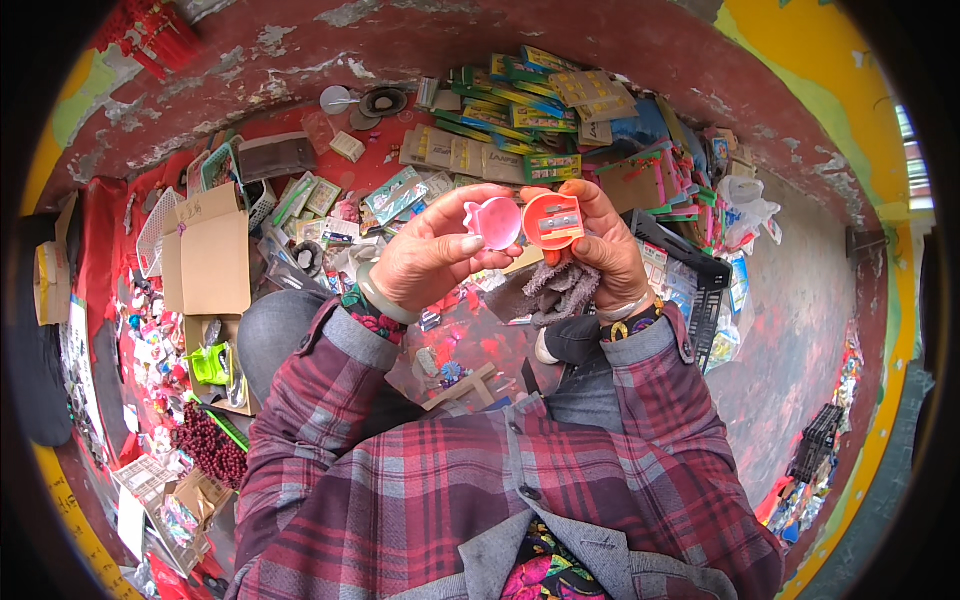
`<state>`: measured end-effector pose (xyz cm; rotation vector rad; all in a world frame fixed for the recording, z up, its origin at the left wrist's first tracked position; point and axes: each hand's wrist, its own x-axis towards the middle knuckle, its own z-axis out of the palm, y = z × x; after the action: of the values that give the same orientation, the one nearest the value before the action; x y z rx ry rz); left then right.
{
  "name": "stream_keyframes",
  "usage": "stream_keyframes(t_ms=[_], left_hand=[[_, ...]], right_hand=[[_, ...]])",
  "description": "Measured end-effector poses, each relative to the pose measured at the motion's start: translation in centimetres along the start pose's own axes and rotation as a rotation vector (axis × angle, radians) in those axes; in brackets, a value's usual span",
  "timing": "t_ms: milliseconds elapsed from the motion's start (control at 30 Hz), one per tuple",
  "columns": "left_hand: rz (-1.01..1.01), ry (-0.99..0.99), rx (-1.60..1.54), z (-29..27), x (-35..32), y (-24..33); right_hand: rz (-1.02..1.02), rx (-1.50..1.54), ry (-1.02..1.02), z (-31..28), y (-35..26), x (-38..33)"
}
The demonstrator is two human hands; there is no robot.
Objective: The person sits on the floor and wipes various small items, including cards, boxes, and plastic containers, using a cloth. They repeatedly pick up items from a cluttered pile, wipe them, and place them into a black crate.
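Both hands are raised in front of me, close together. My left hand (pixel 440 245) pinches a small pink cup-shaped cover (pixel 496 222), its hollow side facing me and a scalloped edge on its left. In my right hand (pixel 610 245) is an orange pencil sharpener (pixel 553 220), held between thumb and fingers, with two metal blades showing on its face. The two pieces sit side by side, almost touching. A grey-purple cloth (pixel 565 290) hangs just under my right hand.
Stacks of boxed and carded goods (pixel 520 110) lie beyond my hands. An open cardboard box (pixel 215 260) stands at left, near dark red beads (pixel 210 445). A black plastic crate (pixel 708 300) is at right, beside a white plastic bag (pixel 748 210).
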<state>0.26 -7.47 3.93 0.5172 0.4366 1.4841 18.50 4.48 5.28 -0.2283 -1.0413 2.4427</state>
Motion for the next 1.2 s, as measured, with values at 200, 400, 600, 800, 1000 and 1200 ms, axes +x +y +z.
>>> stream_keyframes(t_ms=[200, 400, 600, 800, 1000, 1200], left_hand=[[-0.027, 0.036, 0.020, -0.5, 0.2, -0.2], [-0.039, 0.043, 0.013, -0.6, 0.3, -0.3], [-0.025, 0.022, -0.030, -0.9, 0.5, -1.1], [0.009, 0.066, 0.064, -0.7, 0.7, -1.7], [-0.019, 0.135, 0.252, -0.7, 0.6, -2.4], [0.080, 0.210, 0.501, 0.6, 0.6, -3.6]], right_hand=[[0.003, -0.059, 0.047, 0.4, -0.2, -0.1], [-0.108, -0.412, 0.125, 1.0, -0.2, -0.2], [-0.218, -0.746, 0.113, 0.9, 0.5, -0.4], [-0.475, -1.259, 0.080, 1.8, 0.6, -0.1], [-0.540, -1.407, 0.086, 1.6, 0.9, 0.0], [-0.554, -1.516, 0.117, 1.6, 1.7, -0.2]])
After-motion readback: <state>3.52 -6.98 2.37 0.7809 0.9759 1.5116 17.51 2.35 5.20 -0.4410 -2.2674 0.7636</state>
